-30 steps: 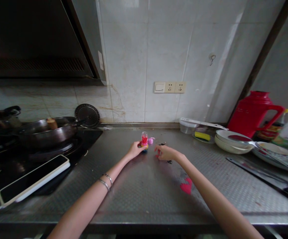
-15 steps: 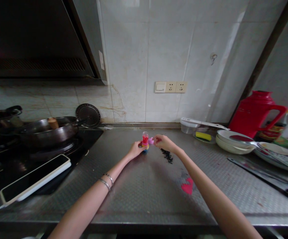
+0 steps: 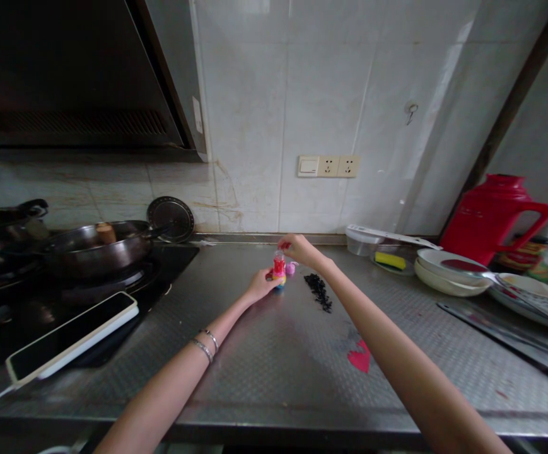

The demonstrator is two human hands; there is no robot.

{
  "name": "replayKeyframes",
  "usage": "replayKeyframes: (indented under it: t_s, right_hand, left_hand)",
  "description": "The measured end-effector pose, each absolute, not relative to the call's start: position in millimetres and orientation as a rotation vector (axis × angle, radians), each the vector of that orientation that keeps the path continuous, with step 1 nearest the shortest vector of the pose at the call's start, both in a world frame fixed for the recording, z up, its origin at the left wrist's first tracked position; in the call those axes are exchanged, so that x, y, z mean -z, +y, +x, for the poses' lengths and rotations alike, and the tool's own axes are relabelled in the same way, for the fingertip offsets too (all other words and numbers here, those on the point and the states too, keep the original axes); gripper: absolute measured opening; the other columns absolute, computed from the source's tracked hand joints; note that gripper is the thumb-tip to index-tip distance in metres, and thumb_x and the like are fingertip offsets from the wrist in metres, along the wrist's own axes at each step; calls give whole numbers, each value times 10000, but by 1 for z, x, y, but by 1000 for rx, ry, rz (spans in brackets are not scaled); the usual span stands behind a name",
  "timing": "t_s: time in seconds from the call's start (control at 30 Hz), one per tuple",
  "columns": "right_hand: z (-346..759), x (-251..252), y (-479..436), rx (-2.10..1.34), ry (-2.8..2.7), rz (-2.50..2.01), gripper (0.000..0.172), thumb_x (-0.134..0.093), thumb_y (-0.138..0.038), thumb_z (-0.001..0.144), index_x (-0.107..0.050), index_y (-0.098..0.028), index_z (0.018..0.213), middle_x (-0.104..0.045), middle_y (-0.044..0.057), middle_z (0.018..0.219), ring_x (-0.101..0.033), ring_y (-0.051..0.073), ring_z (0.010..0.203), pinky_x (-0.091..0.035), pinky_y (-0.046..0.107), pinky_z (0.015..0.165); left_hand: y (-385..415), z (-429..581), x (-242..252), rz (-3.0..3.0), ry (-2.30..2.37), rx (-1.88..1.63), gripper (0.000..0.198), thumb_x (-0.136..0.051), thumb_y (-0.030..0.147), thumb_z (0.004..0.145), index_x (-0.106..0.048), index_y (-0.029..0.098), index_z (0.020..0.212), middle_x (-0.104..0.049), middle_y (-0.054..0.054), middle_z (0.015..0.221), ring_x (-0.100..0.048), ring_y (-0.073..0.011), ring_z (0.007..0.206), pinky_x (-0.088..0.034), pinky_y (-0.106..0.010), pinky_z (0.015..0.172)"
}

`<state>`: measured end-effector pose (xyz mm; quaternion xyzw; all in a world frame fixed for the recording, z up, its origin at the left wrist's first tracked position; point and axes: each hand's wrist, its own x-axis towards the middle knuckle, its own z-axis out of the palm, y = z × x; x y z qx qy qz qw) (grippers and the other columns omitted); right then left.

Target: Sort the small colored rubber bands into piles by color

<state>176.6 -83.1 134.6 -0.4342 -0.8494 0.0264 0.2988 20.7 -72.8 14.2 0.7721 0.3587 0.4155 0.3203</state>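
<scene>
Clasping the jar (image 3: 279, 266) from eight o'clock is my left hand (image 3: 260, 285). At one, my right hand (image 3: 301, 248) curls, grip unclear.

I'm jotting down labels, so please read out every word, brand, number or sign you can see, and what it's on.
No text is readable.
Red thermos: faint marks, too blurred to read.
Bottle beside the thermos: label too blurred to read.
Pale sticker on the range hood: nothing legible.
Small jar in the left hand: too small to tell.
</scene>
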Motion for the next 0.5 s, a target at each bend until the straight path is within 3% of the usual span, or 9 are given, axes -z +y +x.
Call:
replayKeyframes:
  t_s: [0.27,0.5]
  right_hand:
    - [189,-127,-91,-16,-2152,-1121,302,-472,-63,651,-621,-138,903,-613,51,894,-544,118,771,-409,223,746]
    - [236,-97,-127,18,-2188,-1293,245,-493,-161,708,-617,-161,919,-590,58,884,-539,133,774,-410,221,683]
  left_hand:
    - [-66,21,-9,1992,949,-1090,370,-582,309,691,-591,140,1020,-653,-66,937,-597,-175,809,-449,-293,754]
    - [-64,22,-7,1947,874,-1111,387,-619,304,679,-594,119,1018,-652,-91,959,-600,-188,830,-448,-312,780]
